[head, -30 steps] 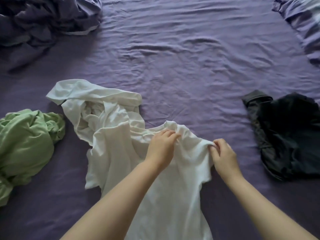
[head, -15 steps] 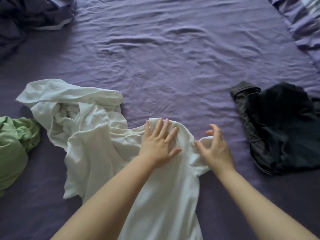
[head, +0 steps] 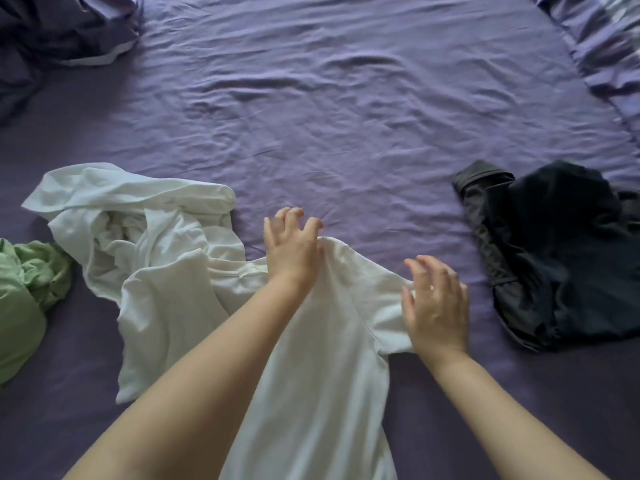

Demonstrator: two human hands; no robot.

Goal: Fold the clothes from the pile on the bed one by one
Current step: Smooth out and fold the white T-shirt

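A white T-shirt point(head: 311, 375) lies partly spread on the purple bed sheet point(head: 346, 116), its left part still bunched and crumpled point(head: 138, 230). My left hand point(head: 292, 247) hovers over the shirt's upper edge with fingers spread and slightly bent, holding nothing. Over the shirt's right sleeve point(head: 388, 323) is my right hand point(head: 434, 303), fingers relaxed and apart, gripping nothing. Both hands look blurred from motion.
A crumpled green garment point(head: 24, 299) lies at the left edge. A black garment point(head: 554, 254) lies on the right. A dark purple duvet point(head: 52, 32) is heaped at the top left, and a purple pillow point(head: 606, 46) sits at the top right.
Both hands let go of the shirt's upper edge, pressed it flat, and now lift off it with fingers spread. My left hand has moved farther up past the shirt's edge.
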